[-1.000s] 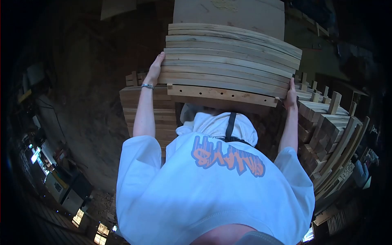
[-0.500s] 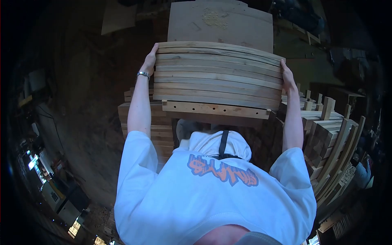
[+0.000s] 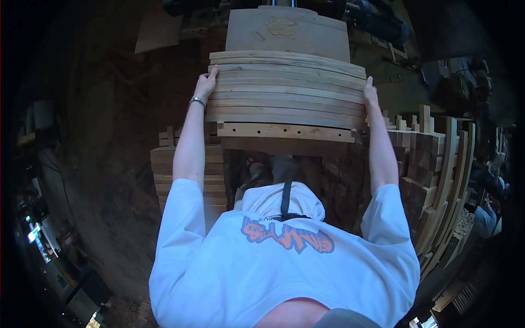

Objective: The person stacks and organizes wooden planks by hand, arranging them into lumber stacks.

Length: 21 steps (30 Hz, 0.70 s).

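Several wooden boards [image 3: 284,85] lie side by side in a row in front of me. My left hand [image 3: 206,85] is closed against their left ends, thumb toward the top, a little nearer to me than the farthest boards. At the opposite ends, my right hand [image 3: 371,92] presses with its fingers pointing away from me, so the row is held between both hands. Its palm side is hidden. Along the near edge of the boards runs a wooden strip with several drilled holes [image 3: 299,132].
Beyond the boards is a pale panel [image 3: 251,38] with a heap of wood shavings [image 3: 281,26]. Stacked boards [image 3: 188,169] stand at my left, and stacked timber blocks [image 3: 424,161] with upright slats at my right. Dark machinery [image 3: 377,22] sits at the far right.
Both hands have slid slightly toward me along the board ends, and the farthest boards now stick out past my left hand. The view has shifted a little.
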Each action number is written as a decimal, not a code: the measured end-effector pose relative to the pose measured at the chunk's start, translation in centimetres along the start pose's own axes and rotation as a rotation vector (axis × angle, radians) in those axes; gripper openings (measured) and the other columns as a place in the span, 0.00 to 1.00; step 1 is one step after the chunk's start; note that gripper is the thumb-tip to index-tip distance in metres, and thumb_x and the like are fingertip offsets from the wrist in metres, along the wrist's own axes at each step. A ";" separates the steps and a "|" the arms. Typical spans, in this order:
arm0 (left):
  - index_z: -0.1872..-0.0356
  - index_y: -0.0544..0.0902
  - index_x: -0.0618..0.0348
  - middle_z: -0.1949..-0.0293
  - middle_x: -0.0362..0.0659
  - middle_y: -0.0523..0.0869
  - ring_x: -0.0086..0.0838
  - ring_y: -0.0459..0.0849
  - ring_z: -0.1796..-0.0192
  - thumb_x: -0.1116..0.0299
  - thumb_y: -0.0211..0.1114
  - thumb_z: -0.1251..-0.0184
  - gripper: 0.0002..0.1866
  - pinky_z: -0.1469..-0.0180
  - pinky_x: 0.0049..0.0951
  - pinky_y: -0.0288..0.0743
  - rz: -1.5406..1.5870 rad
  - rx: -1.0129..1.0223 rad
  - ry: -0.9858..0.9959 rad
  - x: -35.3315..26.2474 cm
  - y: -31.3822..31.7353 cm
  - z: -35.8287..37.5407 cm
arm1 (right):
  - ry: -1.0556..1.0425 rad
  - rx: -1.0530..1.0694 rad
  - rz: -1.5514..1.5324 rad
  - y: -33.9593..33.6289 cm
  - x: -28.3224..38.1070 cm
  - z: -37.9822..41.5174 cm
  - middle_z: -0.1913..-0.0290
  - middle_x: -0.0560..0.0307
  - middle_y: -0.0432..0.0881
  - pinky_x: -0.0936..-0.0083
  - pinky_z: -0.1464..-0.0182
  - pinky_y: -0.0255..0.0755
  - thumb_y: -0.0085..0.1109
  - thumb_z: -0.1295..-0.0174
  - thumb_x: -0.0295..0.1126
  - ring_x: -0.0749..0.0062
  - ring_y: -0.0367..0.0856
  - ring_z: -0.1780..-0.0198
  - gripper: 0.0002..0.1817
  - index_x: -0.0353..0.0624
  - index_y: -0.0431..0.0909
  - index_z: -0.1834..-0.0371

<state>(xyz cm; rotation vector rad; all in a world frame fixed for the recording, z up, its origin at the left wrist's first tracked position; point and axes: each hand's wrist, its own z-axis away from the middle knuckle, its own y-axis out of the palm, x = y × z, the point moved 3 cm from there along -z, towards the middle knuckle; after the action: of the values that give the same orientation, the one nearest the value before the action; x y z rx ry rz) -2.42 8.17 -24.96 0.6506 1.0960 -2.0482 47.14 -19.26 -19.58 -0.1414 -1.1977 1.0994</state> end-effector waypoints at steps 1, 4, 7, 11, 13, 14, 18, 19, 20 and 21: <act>0.38 0.74 0.69 0.38 0.56 0.77 0.41 0.73 0.34 0.35 0.63 0.39 0.44 0.31 0.38 0.62 -0.002 0.005 0.004 -1.3 0.1 2.2 | -0.127 -0.310 0.352 -0.3 0.6 1.5 0.30 0.38 0.65 0.54 0.26 0.52 0.36 0.30 0.66 0.47 0.59 0.27 0.44 0.35 0.62 0.29; 0.42 0.74 0.62 0.42 0.52 0.75 0.44 0.70 0.37 0.50 0.66 0.40 0.31 0.37 0.48 0.65 -0.349 -0.645 0.722 -8.2 3.3 9.3 | -0.885 -0.294 0.430 5.9 2.8 12.1 0.40 0.38 0.73 0.52 0.32 0.60 0.59 0.39 0.53 0.43 0.67 0.36 0.33 0.34 0.70 0.41; 0.42 0.73 0.60 0.41 0.51 0.75 0.45 0.70 0.36 0.57 0.69 0.43 0.30 0.36 0.55 0.61 -0.552 -0.358 1.002 -14.2 11.9 13.4 | -1.002 -0.122 0.409 14.1 2.3 23.7 0.35 0.44 0.71 0.49 0.27 0.51 0.62 0.40 0.48 0.44 0.62 0.29 0.30 0.43 0.71 0.38; 0.41 0.72 0.59 0.41 0.49 0.75 0.43 0.70 0.36 0.54 0.63 0.38 0.28 0.36 0.60 0.59 -0.751 -0.264 0.950 -17.0 18.4 10.8 | -1.001 -0.309 0.371 15.8 1.9 25.2 0.33 0.47 0.71 0.45 0.28 0.53 0.63 0.43 0.49 0.47 0.63 0.29 0.28 0.47 0.76 0.41; 0.41 0.72 0.59 0.41 0.48 0.75 0.41 0.70 0.36 0.53 0.60 0.36 0.27 0.36 0.62 0.58 -0.835 -0.164 0.843 -18.0 19.1 9.2 | -0.988 -0.330 0.345 15.6 2.8 24.1 0.33 0.49 0.72 0.45 0.28 0.55 0.63 0.44 0.50 0.48 0.65 0.29 0.28 0.47 0.77 0.43; 0.41 0.72 0.59 0.40 0.48 0.75 0.41 0.70 0.36 0.53 0.58 0.34 0.26 0.37 0.64 0.58 -0.852 -0.177 0.866 -18.0 19.2 8.7 | -0.992 -0.334 0.355 15.7 2.9 23.7 0.34 0.50 0.72 0.45 0.29 0.56 0.63 0.44 0.51 0.49 0.66 0.30 0.27 0.48 0.79 0.45; 0.38 0.71 0.58 0.37 0.45 0.74 0.38 0.69 0.34 0.54 0.56 0.33 0.26 0.38 0.68 0.58 -0.839 -0.217 0.909 -18.5 19.6 6.0 | -0.979 -0.341 0.364 16.4 4.4 21.1 0.35 0.52 0.74 0.46 0.30 0.58 0.62 0.44 0.52 0.50 0.68 0.32 0.26 0.48 0.80 0.46; 0.37 0.71 0.58 0.36 0.45 0.73 0.38 0.68 0.33 0.55 0.55 0.33 0.27 0.37 0.68 0.57 -0.809 -0.239 0.902 -19.1 19.6 5.1 | -0.989 -0.349 0.358 16.7 5.2 20.0 0.35 0.52 0.74 0.46 0.30 0.58 0.61 0.44 0.52 0.50 0.68 0.32 0.26 0.48 0.80 0.46; 0.37 0.71 0.58 0.36 0.45 0.73 0.38 0.68 0.33 0.55 0.55 0.33 0.27 0.37 0.68 0.57 -0.806 -0.237 0.897 -20.0 19.7 4.0 | -0.990 -0.345 0.362 17.1 6.1 18.7 0.35 0.52 0.74 0.46 0.30 0.58 0.61 0.44 0.52 0.50 0.68 0.32 0.26 0.48 0.80 0.46; 0.36 0.70 0.58 0.35 0.45 0.72 0.38 0.67 0.31 0.56 0.55 0.32 0.27 0.36 0.68 0.57 -0.785 -0.240 0.891 -20.9 19.9 2.4 | -0.993 -0.361 0.359 17.4 7.3 17.3 0.36 0.53 0.75 0.47 0.30 0.59 0.62 0.44 0.52 0.51 0.69 0.32 0.26 0.49 0.80 0.47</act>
<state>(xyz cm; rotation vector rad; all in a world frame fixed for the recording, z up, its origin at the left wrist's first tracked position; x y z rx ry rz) 25.81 5.79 -18.82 1.1914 2.3674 -2.1933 22.46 -12.57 -18.04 -0.0843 -2.3309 1.2934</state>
